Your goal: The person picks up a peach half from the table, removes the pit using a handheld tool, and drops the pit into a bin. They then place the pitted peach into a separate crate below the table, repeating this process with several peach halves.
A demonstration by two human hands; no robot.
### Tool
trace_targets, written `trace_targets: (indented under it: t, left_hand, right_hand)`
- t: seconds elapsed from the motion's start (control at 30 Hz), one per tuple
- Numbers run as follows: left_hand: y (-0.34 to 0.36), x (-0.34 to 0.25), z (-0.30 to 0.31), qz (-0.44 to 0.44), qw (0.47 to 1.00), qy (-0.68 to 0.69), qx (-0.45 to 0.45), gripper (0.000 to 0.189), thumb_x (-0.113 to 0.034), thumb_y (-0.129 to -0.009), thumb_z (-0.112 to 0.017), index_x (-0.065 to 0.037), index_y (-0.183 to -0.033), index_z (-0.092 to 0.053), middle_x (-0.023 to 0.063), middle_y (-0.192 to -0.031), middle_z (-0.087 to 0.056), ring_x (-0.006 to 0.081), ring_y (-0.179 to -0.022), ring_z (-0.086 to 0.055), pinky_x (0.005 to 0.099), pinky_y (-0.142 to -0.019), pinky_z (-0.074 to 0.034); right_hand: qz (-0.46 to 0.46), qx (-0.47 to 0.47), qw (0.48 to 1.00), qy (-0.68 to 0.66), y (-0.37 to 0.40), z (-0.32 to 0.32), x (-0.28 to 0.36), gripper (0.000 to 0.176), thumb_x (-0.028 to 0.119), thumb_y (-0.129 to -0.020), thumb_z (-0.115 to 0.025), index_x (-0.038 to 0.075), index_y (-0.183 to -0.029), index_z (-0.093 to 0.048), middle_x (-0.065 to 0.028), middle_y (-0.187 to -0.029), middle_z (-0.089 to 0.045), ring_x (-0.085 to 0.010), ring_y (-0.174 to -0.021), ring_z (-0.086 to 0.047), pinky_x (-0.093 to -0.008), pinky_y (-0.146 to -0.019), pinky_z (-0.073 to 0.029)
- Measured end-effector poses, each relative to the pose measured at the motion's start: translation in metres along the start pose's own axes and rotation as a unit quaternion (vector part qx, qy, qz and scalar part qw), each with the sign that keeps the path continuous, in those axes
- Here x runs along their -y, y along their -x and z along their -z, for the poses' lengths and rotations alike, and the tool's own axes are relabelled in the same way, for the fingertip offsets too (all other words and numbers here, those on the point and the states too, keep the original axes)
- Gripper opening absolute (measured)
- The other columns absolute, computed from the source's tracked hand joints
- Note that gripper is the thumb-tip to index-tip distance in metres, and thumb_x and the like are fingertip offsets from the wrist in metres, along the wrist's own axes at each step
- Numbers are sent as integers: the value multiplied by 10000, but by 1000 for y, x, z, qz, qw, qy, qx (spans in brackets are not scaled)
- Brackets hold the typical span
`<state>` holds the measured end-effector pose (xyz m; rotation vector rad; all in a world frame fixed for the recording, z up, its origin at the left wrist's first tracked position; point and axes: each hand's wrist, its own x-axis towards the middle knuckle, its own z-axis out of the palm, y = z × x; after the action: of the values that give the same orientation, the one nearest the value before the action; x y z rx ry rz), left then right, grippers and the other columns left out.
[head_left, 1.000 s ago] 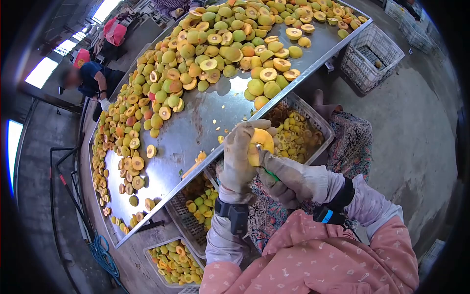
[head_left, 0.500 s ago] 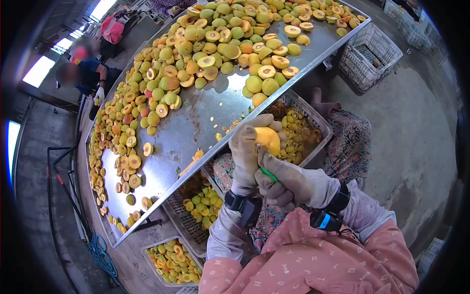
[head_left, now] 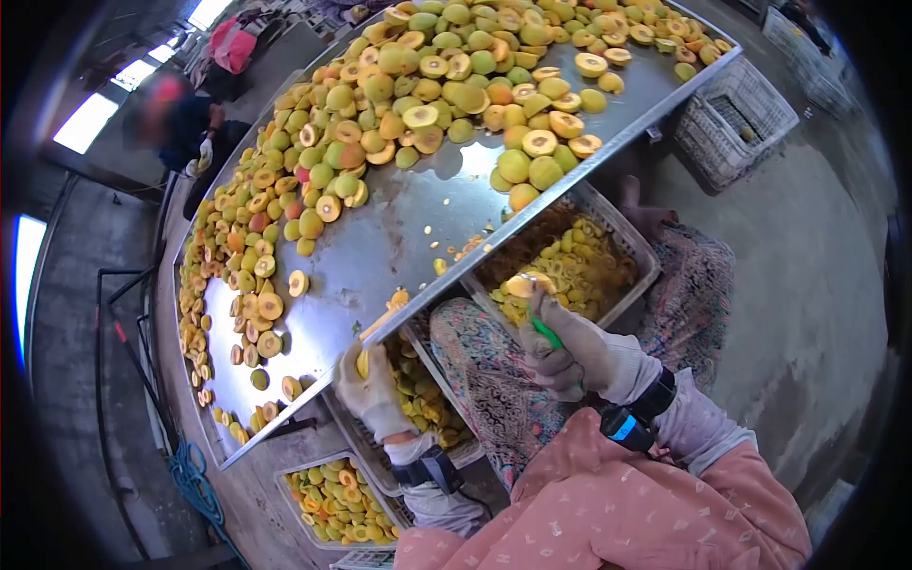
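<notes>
A grey floor (head_left: 798, 275), darkly stained in places, spreads right of the metal table (head_left: 375, 252), whose bare top throws back white glare. At far left, bright windows (head_left: 85, 119) stand by what looks like a dim grey wall (head_left: 71, 313).

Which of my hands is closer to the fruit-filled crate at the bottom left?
Left. Your left hand is above the crate in view, by the table; your right hand, holding a green-handled tool, is farther up and right.
</notes>
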<state>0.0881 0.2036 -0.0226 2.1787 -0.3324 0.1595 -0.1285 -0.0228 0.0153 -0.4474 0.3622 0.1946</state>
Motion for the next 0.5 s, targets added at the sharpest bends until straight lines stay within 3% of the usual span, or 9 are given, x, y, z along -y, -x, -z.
trace_targets:
  t: [0.03,0.1,0.13,0.17,0.2,0.23,0.3,0.47,0.5]
  left_hand:
    - [0,2,0,-23,972,-190,-138,356,-206,-937,-669,12,-1212,-610,113,-1153,-628,173,-976,-599,303,-843,-517]
    - [-8,5,-16,-103,989,75,-77,453,-121,-936,-607,-5,-1366,-520,159,-1240,-561,200,-1056,-600,239,-802,-529]
    - [17,-26,-20,26,980,164,113,553,-124,-965,-512,-39,-1492,-364,119,-1203,-545,178,-1053,-565,273,-814,-525]
    - [20,-11,-56,-5,907,392,155,308,-172,-1046,-442,-4,-1270,-570,71,-1122,-566,136,-1011,-526,260,-867,-468]
    - [18,-29,-72,-44,899,299,317,601,-213,-994,-481,-15,-1525,-282,73,-1074,-572,174,-912,-529,352,-896,-453]
    - [14,-37,-92,-88,847,279,444,690,-321,-990,-493,-3,-1539,-221,201,-1390,-487,298,-1196,-528,402,-1064,-363]
    - [2,-110,-119,-266,896,100,340,807,-523,-943,-509,-26,-1533,-270,278,-1558,-270,418,-1466,-212,456,-1197,-146]
    - [-137,-88,-144,-270,945,-4,184,605,-233,-855,-708,-41,-1390,-501,231,-1400,-514,393,-1310,-462,448,-1106,-363]
    - [-170,-91,-139,-172,961,28,217,489,-141,-905,-603,-3,-1365,-514,206,-1318,-574,317,-1251,-528,397,-1078,-387]
  right_hand:
    - [-7,7,1000,2,-4,2,2,620,767,-907,-370,181,-711,-428,76,-542,-308,-51,-396,-248,-229,-345,-211]
    - [-77,34,994,-69,-16,5,5,632,772,-904,-364,181,-691,-431,74,-515,-312,-53,-370,-253,-240,-327,-208]
    - [-85,39,994,-64,-23,3,3,620,754,-922,-366,183,-693,-439,72,-499,-321,-59,-346,-253,-250,-318,-198]
    - [-94,44,993,-59,-28,3,1,620,754,-922,-366,183,-693,-439,72,-499,-321,-59,-346,-253,-250,-318,-198]
    - [-111,45,990,-73,-32,6,-2,583,723,-946,-367,189,-721,-431,85,-528,-307,-47,-383,-259,-232,-353,-204]
    - [-127,44,987,-86,-36,7,-3,546,692,-970,-368,196,-748,-423,98,-556,-293,-34,-419,-264,-215,-388,-209]
    - [-127,-9,992,-17,-49,13,0,524,666,-989,-347,199,-766,-423,99,-569,-290,-39,-435,-252,-218,-391,-194]
    - [-118,-58,985,-112,-64,45,3,499,642,-1004,-330,214,-760,-411,98,-576,-282,-49,-440,-238,-225,-387,-168]
    - [-129,-78,980,-131,-62,52,3,493,635,-1006,-333,217,-756,-408,98,-577,-283,-49,-439,-239,-226,-386,-164]
